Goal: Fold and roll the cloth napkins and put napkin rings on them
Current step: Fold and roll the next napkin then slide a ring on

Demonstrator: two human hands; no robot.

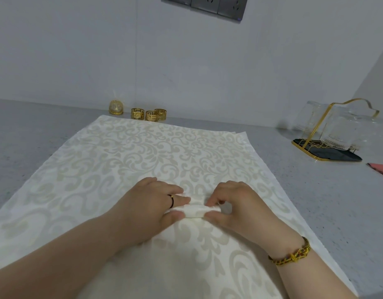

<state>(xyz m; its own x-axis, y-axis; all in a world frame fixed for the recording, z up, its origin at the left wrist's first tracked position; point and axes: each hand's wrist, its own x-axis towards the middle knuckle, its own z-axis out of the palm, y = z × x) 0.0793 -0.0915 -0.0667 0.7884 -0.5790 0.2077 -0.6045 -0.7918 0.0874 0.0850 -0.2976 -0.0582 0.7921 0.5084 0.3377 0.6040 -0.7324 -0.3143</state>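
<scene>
Between hands — bunched damask napkin

I take this for a home kitchen: a grey speckled counter meets a wall with power sockets, and a gold glass rack occupies its far right corner.

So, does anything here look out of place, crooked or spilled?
Nothing is spilled or damaged. One small thing: at the far right corner of the napkin, a lower layer's edge peeks out, so the layers are not quite aligned. The napkin rings stand upright behind it.
</scene>
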